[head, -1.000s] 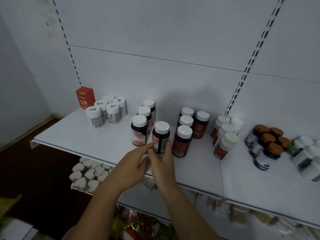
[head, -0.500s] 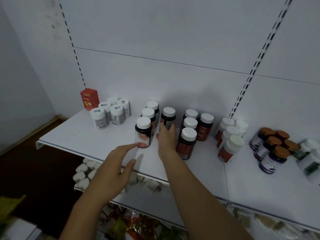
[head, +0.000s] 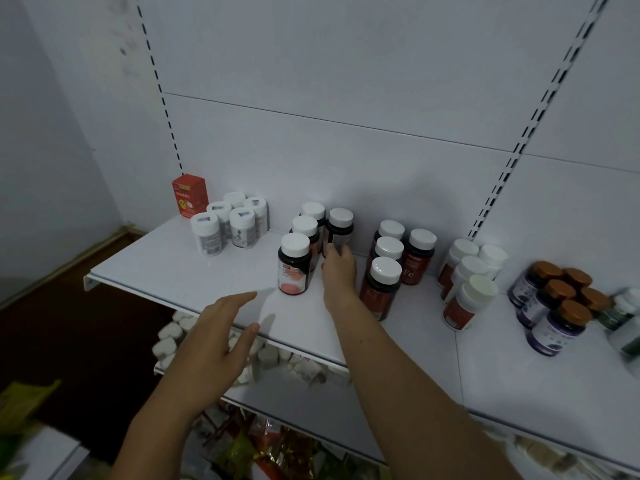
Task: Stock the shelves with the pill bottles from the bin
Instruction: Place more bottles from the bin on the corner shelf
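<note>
A dark pill bottle with a white cap (head: 338, 232) stands upright near the back of the white shelf (head: 194, 271), beside a column of three like bottles (head: 295, 263). My right hand (head: 337, 271) reaches in between the bottle groups; its fingertips touch the lower part of that bottle, and how far they curl round it is hidden. My left hand (head: 216, 336) hovers with spread fingers over the shelf's front edge and holds nothing. The bin is not in view.
Right of my hand stands a cluster of dark red-labelled bottles (head: 382, 285). Further right are white bottles (head: 467, 299) and brown-capped purple ones (head: 557, 306). At the back left stand a red box (head: 189, 195) and grey-labelled white bottles (head: 228, 223). A lower shelf holds white packs (head: 173, 337).
My right hand has carried the bottle from the shelf's front to the back, beside the column of three. My left hand let go and drew back toward the front edge.
</note>
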Demonstrator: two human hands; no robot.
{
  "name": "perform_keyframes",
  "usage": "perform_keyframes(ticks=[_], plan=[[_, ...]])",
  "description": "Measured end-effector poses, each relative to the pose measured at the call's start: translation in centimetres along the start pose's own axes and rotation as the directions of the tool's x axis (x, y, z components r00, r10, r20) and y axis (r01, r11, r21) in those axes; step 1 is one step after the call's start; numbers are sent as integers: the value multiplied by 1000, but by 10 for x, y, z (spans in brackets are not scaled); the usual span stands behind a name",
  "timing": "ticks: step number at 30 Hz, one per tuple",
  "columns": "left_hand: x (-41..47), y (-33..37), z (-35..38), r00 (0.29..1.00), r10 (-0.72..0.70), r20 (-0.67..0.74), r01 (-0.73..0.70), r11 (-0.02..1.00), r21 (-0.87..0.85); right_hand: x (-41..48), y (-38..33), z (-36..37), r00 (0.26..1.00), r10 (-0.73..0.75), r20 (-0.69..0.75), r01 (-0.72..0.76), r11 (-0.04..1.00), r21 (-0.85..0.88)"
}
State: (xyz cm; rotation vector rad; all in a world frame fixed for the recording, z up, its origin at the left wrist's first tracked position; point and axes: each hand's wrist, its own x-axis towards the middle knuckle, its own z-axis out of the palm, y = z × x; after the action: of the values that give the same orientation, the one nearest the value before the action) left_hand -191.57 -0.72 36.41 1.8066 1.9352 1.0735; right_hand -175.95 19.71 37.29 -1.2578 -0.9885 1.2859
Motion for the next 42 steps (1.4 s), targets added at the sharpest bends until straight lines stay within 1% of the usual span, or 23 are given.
perform_keyframes(ticks=[3, 5, 7, 8, 9, 11, 13, 15, 17, 21, 23, 26, 29, 31, 33, 37, 40, 42], plan=[[0, -1, -6, 1000, -20, -15, 20, 1000, -6, -29, -12, -6, 997, -73, -3, 73, 997, -8], [-2, -2, -11, 999, -41, -34, 41, 999, 2, -57, -20, -15, 989, -143, 23, 143, 990, 5], [-7, -2, -20, 995, -71, -66, 73, 997, 21, -88, -29, -25, 965, -245, 93, 244, 970, 20], [-11, -1, -25, 993, -85, -87, 88, 995, 38, -103, -32, -30, 943, -293, 158, 295, 955, 12], [-17, 1, -30, 989, -95, -112, 102, 993, 56, -117, -34, -35, 913, -331, 240, 345, 938, -18], [-33, 8, -39, 979, -120, -163, 136, 986, 91, -140, -37, -44, 827, -366, 426, 458, 878, -135], [-55, 15, -45, 964, -152, -218, 181, 976, 117, -157, -39, -51, 728, -342, 594, 557, 801, -221], [-85, 21, -49, 947, -182, -264, 225, 964, 141, -172, -35, -56, 613, -311, 726, 667, 697, -264], [-123, 26, -50, 924, -230, -306, 291, 941, 172, -189, -26, -60, 513, -268, 816, 744, 612, -267], [-206, 29, -43, 839, -395, -375, 479, 863, 163, -220, 7, -62, 394, -161, 905, 770, 596, -228], [-244, 26, -40, 794, -486, -365, 568, 807, 163, -235, 31, -58, 351, -94, 932, 771, 594, -230], [-293, 15, -35, 720, -607, -337, 671, 732, 115, -259, 70, -47, 291, 38, 956, 748, 613, -252], [-325, -13, -29, 646, -692, -322, 747, 659, 84, -274, 113, -26, 264, 168, 950, 719, 622, -310], [-339, -40, -21, 594, -753, -283, 791, 610, 37, -278, 142, -10, 256, 246, 935, 714, 604, -354], [-349, -74, -11, 556, -802, -219, 821, 570, -1, -278, 173, 9, 247, 318, 915, 717, 576, -393], [-350, -155, 19, 516, -853, -77, 853, 520, -53, -267, 242, 48, 245, 493, 835, 706, 499, -502], [-333, -228, 53, 499, -863, 72, 866, 496, -54, -251, 303, 78, 228, 603, 764, 731, 413, -544], [-317, -277, 81, 493, -856, 154, 870, 491, -55, -241, 346, 94, 216, 675, 705, 760, 337, -555]])
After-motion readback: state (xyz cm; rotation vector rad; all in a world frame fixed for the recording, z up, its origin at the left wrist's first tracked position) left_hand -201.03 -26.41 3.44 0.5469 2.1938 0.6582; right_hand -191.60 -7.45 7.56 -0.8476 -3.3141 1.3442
